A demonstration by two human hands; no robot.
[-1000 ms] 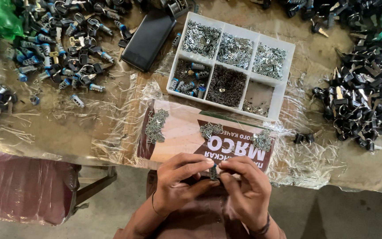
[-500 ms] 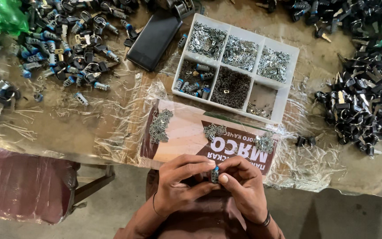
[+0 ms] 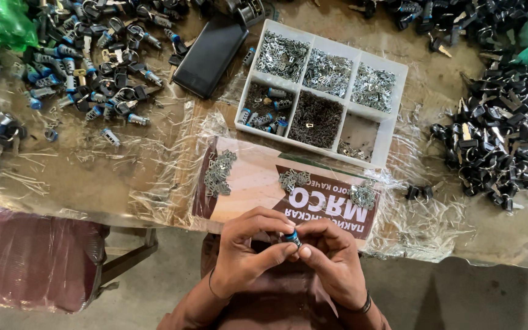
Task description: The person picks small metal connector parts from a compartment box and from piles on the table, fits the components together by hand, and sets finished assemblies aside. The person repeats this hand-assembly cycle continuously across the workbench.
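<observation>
- At the near table edge, low centre of head view, I see both hands together w/ fingertips meeting over a small lock cylinder [image 3: 293, 236].
- Left hand [image 3: 247, 253]: fingers curled in, thumb and forefinger pinched on the cylinder's left side, so closed around it. Thin band on the wrist.
- Right hand [image 3: 332, 263]: fingers bent, tips pressing the cylinder from the right, also closed on it. Dark bracelet at the wrist.
- Cylinder: short, dark w/ a blue end, held off the table, just below the printed cardboard sheet [image 3: 258, 183].
- On the sheet: three small heaps of tiny metal pieces [image 3: 219, 173], left, mid and right.
- Beyond the sheet: white divided tray [image 3: 400, 85], six compartments. Top row holds shiny metal bits, bottom left holds a few cylinders, bottom mid holds dark small parts, bottom right nearly bare.
- Left of the tray: black phone [image 3: 209, 56] lying flat, face up.
- Far left: scattered pile of cylinders and keys [image 3: 87, 67]; green plastic bag [image 3: 4, 24] in the corner.
- Far right: big heap of black-headed keys [image 3: 505, 140].
- Clear plastic film [image 3: 423, 223] covers the table top, crinkled near the right edge.
- Lower left, under the table: red wrapped stool seat [image 3: 29, 256].
</observation>
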